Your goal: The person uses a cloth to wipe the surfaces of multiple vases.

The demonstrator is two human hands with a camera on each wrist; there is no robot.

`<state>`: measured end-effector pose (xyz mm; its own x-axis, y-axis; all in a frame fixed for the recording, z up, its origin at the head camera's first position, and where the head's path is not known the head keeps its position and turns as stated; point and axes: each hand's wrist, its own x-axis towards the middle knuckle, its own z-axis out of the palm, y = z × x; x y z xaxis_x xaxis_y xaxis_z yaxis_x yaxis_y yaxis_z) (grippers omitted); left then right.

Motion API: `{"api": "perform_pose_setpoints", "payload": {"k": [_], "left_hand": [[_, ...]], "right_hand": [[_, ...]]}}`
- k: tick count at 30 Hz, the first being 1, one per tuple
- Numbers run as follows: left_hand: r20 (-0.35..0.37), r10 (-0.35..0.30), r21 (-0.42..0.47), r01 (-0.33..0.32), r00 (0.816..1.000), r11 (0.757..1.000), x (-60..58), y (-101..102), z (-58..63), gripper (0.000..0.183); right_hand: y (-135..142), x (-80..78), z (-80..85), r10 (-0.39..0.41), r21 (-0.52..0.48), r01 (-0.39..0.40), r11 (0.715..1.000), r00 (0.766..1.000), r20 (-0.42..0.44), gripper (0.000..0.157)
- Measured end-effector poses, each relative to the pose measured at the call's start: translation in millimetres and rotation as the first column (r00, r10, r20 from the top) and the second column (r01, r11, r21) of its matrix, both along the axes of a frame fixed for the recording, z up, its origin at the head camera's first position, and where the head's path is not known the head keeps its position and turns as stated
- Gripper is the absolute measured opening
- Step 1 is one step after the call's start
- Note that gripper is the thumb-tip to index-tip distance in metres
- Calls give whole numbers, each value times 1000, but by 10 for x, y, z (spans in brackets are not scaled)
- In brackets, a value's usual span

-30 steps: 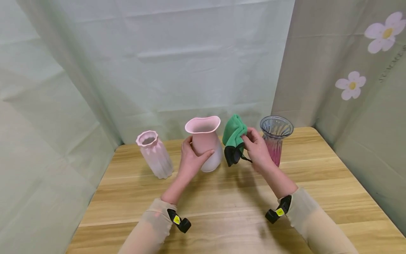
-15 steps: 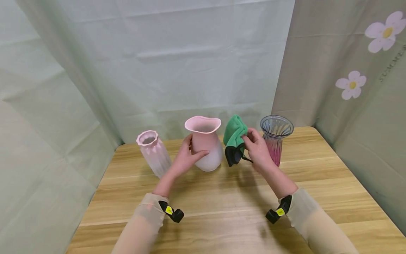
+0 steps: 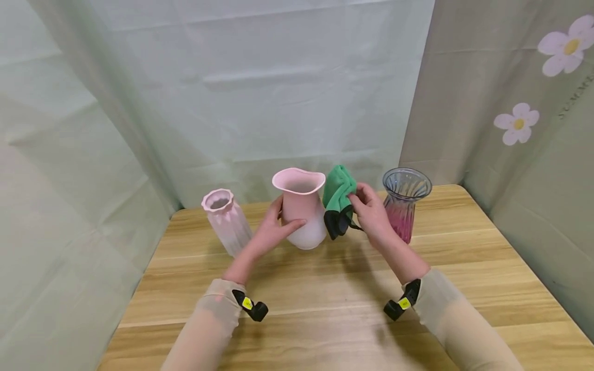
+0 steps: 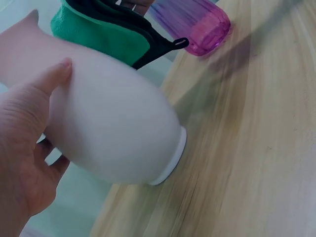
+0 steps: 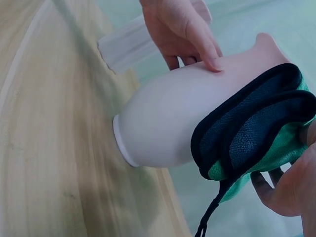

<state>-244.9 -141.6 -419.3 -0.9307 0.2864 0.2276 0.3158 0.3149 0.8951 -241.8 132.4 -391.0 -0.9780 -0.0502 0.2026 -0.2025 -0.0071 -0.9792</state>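
Observation:
A pink-and-white vase with a wavy flared rim stands upright near the table's back edge. My left hand grips its left side, thumb across the front and fingers behind, as the left wrist view also shows. Just right of the vase, my right hand pinches a folded green cloth with black trim and a hanging loop. In the right wrist view the cloth overlaps the vase on its near side. The right fingertips are partly hidden by the cloth's folds.
A slim, pleated pink-and-white vase stands left of the left hand. Behind the right hand is a ribbed glass vase, blue above and pink below. The wooden table ends close behind them at a fabric backdrop.
My left hand has shifted its hold on the vase, its wrist swinging leftward and thumb drawing back. The right hand has lately brought the cloth left, closer to the vase.

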Motion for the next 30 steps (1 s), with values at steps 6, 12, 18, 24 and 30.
{"api": "perform_pose_setpoints", "payload": {"k": [6,12,18,24,30], "left_hand": [[31,-40,0,40,999,999,13,-72,-2,86],[28,-52,-21,53,998,998,-16,-99,-8,87],[13,-64,-34,64,998,997,-28,-101,28,85],[-16,-71,-47,70,997,996,-36,-98,38,83],[-9,-81,-39,81,997,996,-57,-96,8,83]], "right_hand": [[-142,-72,73,9,49,-7,999,998,-56,29],[-299,-115,115,87,79,-82,993,994,-62,32],[-353,-156,111,120,119,-113,986,991,-53,36],[-338,-198,71,112,177,-107,978,994,-18,32],[-270,-228,-198,100,211,-122,970,989,112,31]]}}
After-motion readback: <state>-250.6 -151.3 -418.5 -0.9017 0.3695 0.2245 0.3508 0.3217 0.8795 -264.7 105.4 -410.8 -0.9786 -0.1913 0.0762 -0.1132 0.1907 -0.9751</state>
